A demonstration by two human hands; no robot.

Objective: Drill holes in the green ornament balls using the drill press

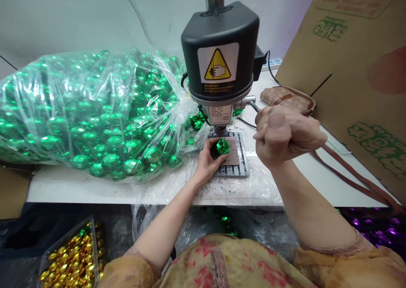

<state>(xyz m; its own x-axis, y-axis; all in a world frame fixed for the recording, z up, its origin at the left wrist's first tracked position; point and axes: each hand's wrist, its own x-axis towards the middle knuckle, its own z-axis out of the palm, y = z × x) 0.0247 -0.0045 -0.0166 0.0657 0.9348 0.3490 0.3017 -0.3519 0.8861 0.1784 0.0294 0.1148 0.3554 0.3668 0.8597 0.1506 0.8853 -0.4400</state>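
The work appears to be in the middle of one piece; the green ball (pixel 226 148) is in its place under the drill press (pixel 220 47), on the brown board (pixel 234 157), which lies on the metal base (pixel 244 170) upon the desk (pixel 268 186); so the placing of this piece is done, as I judge. The left hand (pixel 208 162) is narrow around the ball, with the thumb at its near side and the fingers at its far side; the right hand (pixel 285 135) is closed as a fist upon the lever (pixel 254 106) at the side of the machine. The chuck (pixel 220 130) is just above the ball, and the bit meets its upper side; there is a dark spot at this point, but whether the hole is finished, or how deep the bit stands, I cannot tell. Dark crumbs are scattered over the base and the desk around it.

As for what is left, the ball is not yet free from the hand and the bit; a large clear bag (pixel 95 110) at the left side is full of similar green balls; whether these are with holes or without, the picture does not show, so the remaining quantity cannot be counted.
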